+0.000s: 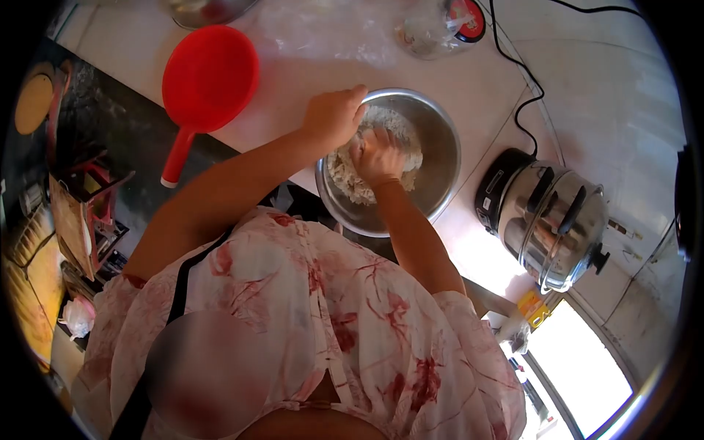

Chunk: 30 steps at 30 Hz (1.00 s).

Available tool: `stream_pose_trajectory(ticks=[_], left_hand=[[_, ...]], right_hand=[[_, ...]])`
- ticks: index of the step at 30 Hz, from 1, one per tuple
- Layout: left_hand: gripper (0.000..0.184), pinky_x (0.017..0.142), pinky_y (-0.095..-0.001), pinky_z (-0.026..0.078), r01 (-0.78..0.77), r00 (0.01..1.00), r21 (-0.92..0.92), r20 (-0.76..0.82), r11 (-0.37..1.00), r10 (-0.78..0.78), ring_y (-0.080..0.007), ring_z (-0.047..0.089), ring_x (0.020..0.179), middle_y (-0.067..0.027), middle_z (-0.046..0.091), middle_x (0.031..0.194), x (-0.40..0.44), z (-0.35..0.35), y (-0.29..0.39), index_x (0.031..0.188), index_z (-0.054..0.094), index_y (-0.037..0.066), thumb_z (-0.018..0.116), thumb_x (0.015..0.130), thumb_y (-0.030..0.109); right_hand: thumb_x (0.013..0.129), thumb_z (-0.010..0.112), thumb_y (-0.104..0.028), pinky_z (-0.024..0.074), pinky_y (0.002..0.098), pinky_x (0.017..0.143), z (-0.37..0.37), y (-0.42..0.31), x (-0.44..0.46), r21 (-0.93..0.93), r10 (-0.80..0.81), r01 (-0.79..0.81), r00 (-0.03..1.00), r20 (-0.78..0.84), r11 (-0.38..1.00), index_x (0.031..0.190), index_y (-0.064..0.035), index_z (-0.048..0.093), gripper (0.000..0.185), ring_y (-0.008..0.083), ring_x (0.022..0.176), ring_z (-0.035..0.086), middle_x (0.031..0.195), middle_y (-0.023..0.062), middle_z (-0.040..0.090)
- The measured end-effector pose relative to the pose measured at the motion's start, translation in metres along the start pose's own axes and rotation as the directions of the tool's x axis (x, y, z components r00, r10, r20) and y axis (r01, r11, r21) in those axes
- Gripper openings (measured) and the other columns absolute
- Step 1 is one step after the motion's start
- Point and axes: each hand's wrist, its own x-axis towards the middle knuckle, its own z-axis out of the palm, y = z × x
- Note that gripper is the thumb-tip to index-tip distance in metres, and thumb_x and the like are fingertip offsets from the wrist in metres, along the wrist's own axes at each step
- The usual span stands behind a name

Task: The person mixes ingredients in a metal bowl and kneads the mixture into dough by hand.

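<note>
A wide stainless steel bowl (440, 158) stands at the counter's near edge, with crumbly, floury dough (352, 180) inside it. My left hand (335, 117) is closed on the bowl's left rim, thumb toward the far side. Down in the bowl, my right hand (380, 155) presses into the dough with its fingers curled. Those fingertips are partly buried and slightly blurred, so how much dough they grip is hard to see.
A red plastic ladle (210, 77) lies left, its handle over the counter edge. At the back are a clear jar with a red lid (469, 20) and part of a metal bowl (209, 11). A steel electric steamer (546, 216) and black cord (524, 110) are right.
</note>
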Motion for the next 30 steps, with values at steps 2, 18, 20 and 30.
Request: stream_pose_trajectory(ticks=[2,18,20,30], left_hand=[[0.013,0.058,-0.0467,0.045,-0.005,1.000,0.004,0.010,1.000,0.005,-0.0367,0.060,0.067,-0.0147,0.060,0.069,0.002,-0.002,-0.002,0.088,0.052,0.007,0.058,0.085,0.018],[0.015,0.059,-0.0468,0.046,0.002,0.998,0.083,-0.060,0.997,0.003,-0.0360,0.061,0.067,-0.0144,0.062,0.070,0.006,-0.005,0.000,0.092,0.054,0.008,0.059,0.084,0.019],[0.014,0.060,-0.0463,0.047,0.023,0.999,0.088,-0.041,0.996,-0.019,-0.0351,0.061,0.068,-0.0141,0.063,0.071,0.005,-0.004,0.003,0.091,0.054,0.007,0.059,0.084,0.018],[0.015,0.061,-0.0478,0.046,0.043,0.999,0.083,-0.017,0.996,-0.042,-0.0364,0.061,0.069,-0.0148,0.062,0.070,0.004,-0.005,0.000,0.091,0.054,0.008,0.059,0.084,0.020]], right_hand=[[0.070,0.065,-0.029,0.0499,0.0443,0.063,0.002,0.003,0.009,0.010,0.027,-0.027,1.000,-0.007,1.000,0.069,-0.0106,0.057,0.020,0.0302,0.073,0.059,0.081,0.0092,0.056],[0.078,0.063,-0.034,0.0503,0.0419,0.068,-0.005,0.014,0.025,0.191,0.302,-0.337,0.935,0.187,0.922,0.081,-0.0098,0.064,0.024,0.0331,0.073,0.063,0.077,0.0120,0.064],[0.076,0.068,-0.029,0.0492,0.0416,0.071,-0.044,0.019,0.011,0.358,0.139,-0.237,0.950,0.280,0.903,0.086,-0.0087,0.063,0.024,0.0334,0.078,0.062,0.081,0.0127,0.063],[0.062,0.078,-0.010,0.0476,0.0426,0.076,-0.073,0.007,-0.032,0.194,-0.159,0.040,0.741,0.653,0.980,0.089,-0.0083,0.054,0.035,0.0344,0.088,0.060,0.096,0.0124,0.056]])
